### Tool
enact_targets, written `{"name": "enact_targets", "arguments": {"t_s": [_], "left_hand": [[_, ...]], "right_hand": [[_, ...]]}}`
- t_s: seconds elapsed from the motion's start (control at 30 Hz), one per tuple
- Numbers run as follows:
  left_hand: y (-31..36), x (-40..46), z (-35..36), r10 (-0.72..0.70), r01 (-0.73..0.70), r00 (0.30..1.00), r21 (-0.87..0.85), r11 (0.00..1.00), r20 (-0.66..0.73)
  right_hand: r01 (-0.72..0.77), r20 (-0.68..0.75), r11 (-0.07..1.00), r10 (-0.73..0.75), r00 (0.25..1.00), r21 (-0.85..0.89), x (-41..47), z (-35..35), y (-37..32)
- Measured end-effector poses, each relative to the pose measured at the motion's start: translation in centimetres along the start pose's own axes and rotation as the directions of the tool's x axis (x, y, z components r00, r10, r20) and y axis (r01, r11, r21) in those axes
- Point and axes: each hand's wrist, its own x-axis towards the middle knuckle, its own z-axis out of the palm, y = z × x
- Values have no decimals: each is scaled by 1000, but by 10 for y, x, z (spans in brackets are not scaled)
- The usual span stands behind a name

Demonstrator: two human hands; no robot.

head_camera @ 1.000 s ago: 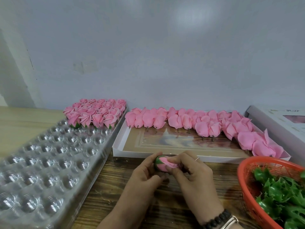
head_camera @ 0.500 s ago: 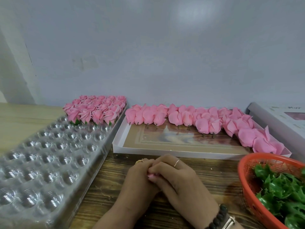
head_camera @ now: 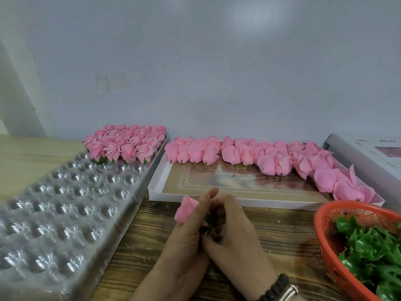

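Lower centre of the frame: a bead bracelet (head_camera: 274, 285) is sitting on the right wrist at the bottom edge. Just above it, both hands are meeting over the wooden table (head_camera: 134, 246). The left hand (head_camera: 186, 242) is gripping a pink rose (head_camera: 186, 208), fingers wrapped round the bud, which is poking out to the left between the fingertips, clear of the tabletop. The right hand (head_camera: 234, 242) is pinching the green cup (head_camera: 209, 219) at the bud's base, fingers curled in against it. At lower left, a clear plastic tray (head_camera: 54, 213) with rows of round pockets is lying beside the hands. At lower right, a red basket (head_camera: 321, 224) is holding a heap of green cups (head_camera: 368, 246). Just behind the hands, a shallow white box (head_camera: 156, 187) is carrying loose pink flower heads (head_camera: 271, 164) along its far and right sides. At the tray's far end, left of centre, finished roses (head_camera: 128, 144) are standing packed together. At the right edge, a second white box (head_camera: 368, 153) is lying against the grey wall (head_camera: 195, 72).
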Motion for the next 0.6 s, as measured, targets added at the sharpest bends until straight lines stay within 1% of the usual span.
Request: {"name": "enact_targets", "arguments": {"t_s": [0.07,0.13,0.2,0.27,0.33,0.4,0.47,0.53,0.6], "left_hand": [[0,0,0,-21,22,999,-15,1000,43],[3,1,-1,-41,45,994,-31,999,101],[6,3,-4,-43,47,988,-20,999,150],[8,4,-6,-9,9,988,3,1000,153],[8,5,-6,22,-24,990,12,1000,136],[8,5,-6,21,-22,997,8,1000,73],[7,6,-7,17,-18,999,12,1000,31],[8,5,-7,27,-27,1000,31,999,6],[9,3,-6,53,-54,999,97,994,8]], "right_hand": [[-59,-8,997,60,998,42,1,-1,-1],[-129,19,974,127,992,189,2,-3,-2],[-182,84,918,163,983,353,4,-6,-2],[-237,154,867,188,970,438,4,-8,-3],[-266,181,851,204,962,453,4,-7,-3],[-283,168,873,234,958,397,4,-5,-1],[-270,144,897,233,962,350,4,-4,-2],[-253,151,894,211,966,370,4,-6,-3],[-266,203,864,195,960,429,5,-10,-5]]}}
